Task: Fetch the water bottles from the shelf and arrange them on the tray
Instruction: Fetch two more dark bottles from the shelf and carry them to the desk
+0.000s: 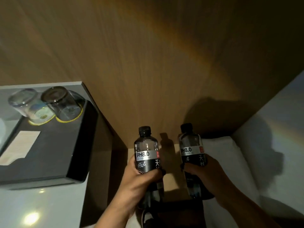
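Observation:
My left hand (139,180) grips a dark water bottle (146,150) with a black cap and a "PH8.0" label, held upright around its lower half. My right hand (204,175) grips a second, matching water bottle (191,145), also upright. Both bottles hang in the air between the nightstand and the bed. A black tray (54,155) lies on the white surface at the left, apart from both hands.
On the tray stand two upturned glasses (21,102) (62,102) on yellow-rimmed coasters, plus a white card (19,147). A wood panel wall (148,63) fills the back. A white bed (230,162) lies at the right. A glossy white tabletop (41,208) carries the tray.

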The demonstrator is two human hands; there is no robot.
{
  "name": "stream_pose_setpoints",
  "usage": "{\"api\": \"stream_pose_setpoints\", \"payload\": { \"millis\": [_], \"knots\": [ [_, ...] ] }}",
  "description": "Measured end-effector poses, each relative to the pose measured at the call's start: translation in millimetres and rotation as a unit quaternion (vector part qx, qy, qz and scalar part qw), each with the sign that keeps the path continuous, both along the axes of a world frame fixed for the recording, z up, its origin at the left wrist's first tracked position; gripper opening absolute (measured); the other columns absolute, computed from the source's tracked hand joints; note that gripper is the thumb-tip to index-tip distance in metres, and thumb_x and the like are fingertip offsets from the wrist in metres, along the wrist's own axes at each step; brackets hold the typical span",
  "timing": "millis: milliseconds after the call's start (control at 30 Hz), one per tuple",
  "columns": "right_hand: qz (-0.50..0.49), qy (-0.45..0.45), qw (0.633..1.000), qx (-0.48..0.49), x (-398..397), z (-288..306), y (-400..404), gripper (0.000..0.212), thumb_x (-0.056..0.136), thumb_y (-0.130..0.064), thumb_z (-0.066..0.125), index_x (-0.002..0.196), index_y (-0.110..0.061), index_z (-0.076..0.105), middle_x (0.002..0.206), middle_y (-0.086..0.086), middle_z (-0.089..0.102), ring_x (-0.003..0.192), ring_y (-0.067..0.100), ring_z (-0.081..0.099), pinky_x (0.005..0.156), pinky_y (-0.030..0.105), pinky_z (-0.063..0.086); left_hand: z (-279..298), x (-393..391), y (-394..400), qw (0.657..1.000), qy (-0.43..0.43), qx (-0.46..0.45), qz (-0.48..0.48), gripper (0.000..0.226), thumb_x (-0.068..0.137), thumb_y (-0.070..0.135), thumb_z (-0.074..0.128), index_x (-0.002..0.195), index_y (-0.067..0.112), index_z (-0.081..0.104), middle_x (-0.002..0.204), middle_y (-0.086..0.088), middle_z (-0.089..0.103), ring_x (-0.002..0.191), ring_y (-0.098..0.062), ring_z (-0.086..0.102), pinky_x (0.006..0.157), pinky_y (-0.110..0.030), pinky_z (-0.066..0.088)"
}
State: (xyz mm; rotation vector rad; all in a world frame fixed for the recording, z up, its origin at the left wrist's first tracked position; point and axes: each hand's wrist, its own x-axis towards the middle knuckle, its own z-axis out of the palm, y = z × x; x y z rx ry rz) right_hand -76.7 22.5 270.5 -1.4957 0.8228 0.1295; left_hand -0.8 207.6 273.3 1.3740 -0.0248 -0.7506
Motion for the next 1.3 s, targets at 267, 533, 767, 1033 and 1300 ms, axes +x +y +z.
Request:
{"api": "stream_pose_setpoints", "payload": {
  "millis": [267, 533, 767, 1033, 1300],
  "knots": [
    [0.131, 0.005, 0.991, -0.025, -44.0, 16.8, 3.0, 0.027, 0.079, -0.008, 0.070, 0.093, -0.027, 0.059, 0.092, 0.002, 0.068, 0.082, 0.014, 0.066, 0.063, 0.022, 0.050, 13.0, -58.4, -2.7, 0.992, -0.018, 0.126, 0.026, 0.052, 0.059, 0.008, 0.077, 0.106, 0.016, 0.056, 0.092, -0.013, 0.070, 0.079, -0.022, 0.069, 0.063, -0.029, 0.053],
    [0.189, -0.003, 0.982, -0.024, -98.0, 23.1, 3.4, 0.028, 0.075, -0.005, 0.073, 0.092, -0.019, 0.056, 0.087, 0.010, 0.064, 0.081, 0.025, 0.064, 0.074, 0.036, 0.056, 20.7, -137.8, 3.6, 0.977, -0.022, 0.171, 0.128, 0.045, 0.068, 0.002, 0.077, 0.104, 0.016, 0.054, 0.092, -0.013, 0.068, 0.081, -0.026, 0.068, 0.068, -0.036, 0.055],
    [0.254, -0.026, 0.967, -0.013, -129.4, 24.7, 23.5, 0.033, 0.066, -0.012, 0.076, 0.096, -0.010, 0.062, 0.094, 0.023, 0.066, 0.088, 0.040, 0.066, 0.081, 0.049, 0.055, 26.4, -194.4, 28.6, 0.964, 0.006, 0.175, 0.202, 0.068, 0.037, 0.026, 0.079, 0.099, 0.016, 0.056, 0.092, -0.019, 0.069, 0.085, -0.041, 0.069, 0.079, -0.056, 0.056],
    [0.343, -0.024, 0.939, -0.002, -137.3, 17.0, 80.1, 0.043, 0.053, -0.027, 0.075, 0.093, -0.017, 0.063, 0.086, 0.013, 0.067, 0.086, 0.037, 0.068, 0.080, 0.055, 0.056, 16.0, -230.6, 83.0, 0.952, 0.008, 0.183, 0.246, 0.047, 0.060, 0.009, 0.079, 0.101, 0.012, 0.056, 0.084, -0.011, 0.065, 0.070, -0.022, 0.064, 0.060, -0.032, 0.051],
    [0.378, -0.015, 0.926, -0.006, -129.7, 9.7, 191.8, 0.034, 0.059, -0.017, 0.076, 0.090, -0.016, 0.063, 0.081, 0.011, 0.067, 0.075, 0.029, 0.067, 0.076, 0.047, 0.057, 12.1, -253.5, 191.3, 0.929, 0.032, 0.205, 0.305, 0.067, 0.043, 0.026, 0.076, 0.106, 0.013, 0.056, 0.089, -0.013, 0.067, 0.074, -0.023, 0.065, 0.060, -0.030, 0.049]
  ]
}}
